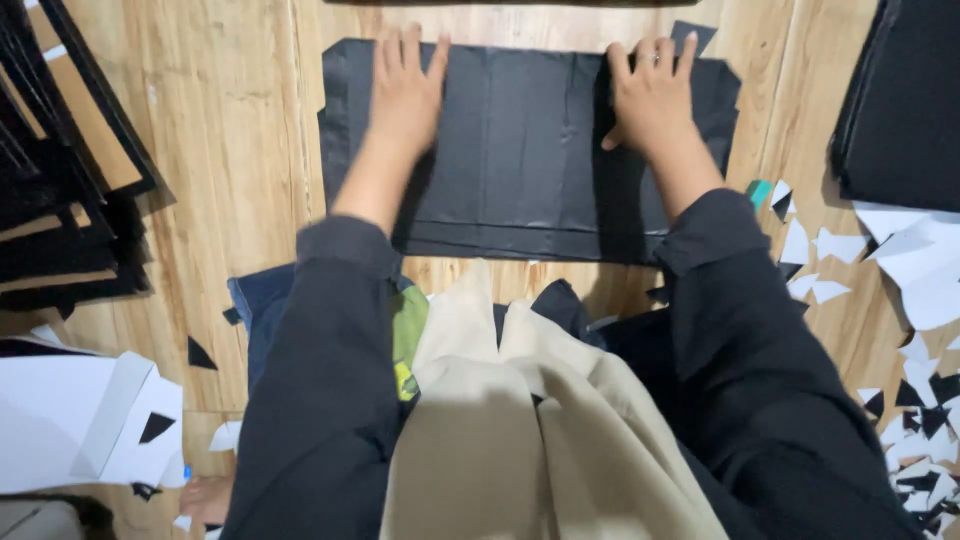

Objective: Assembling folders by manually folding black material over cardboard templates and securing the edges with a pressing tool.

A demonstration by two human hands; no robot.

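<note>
Underneath, wooden floor strewn with paper scraps.

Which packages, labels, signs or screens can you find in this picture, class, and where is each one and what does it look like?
None in view: no package, label, sign or screen.
Black sheet: flat on the wooden floor, rectangular, under the left hand and right hand.
Stacked black and brown boards: left edge.
White and black paper scraps: right side, small triangles.
</note>
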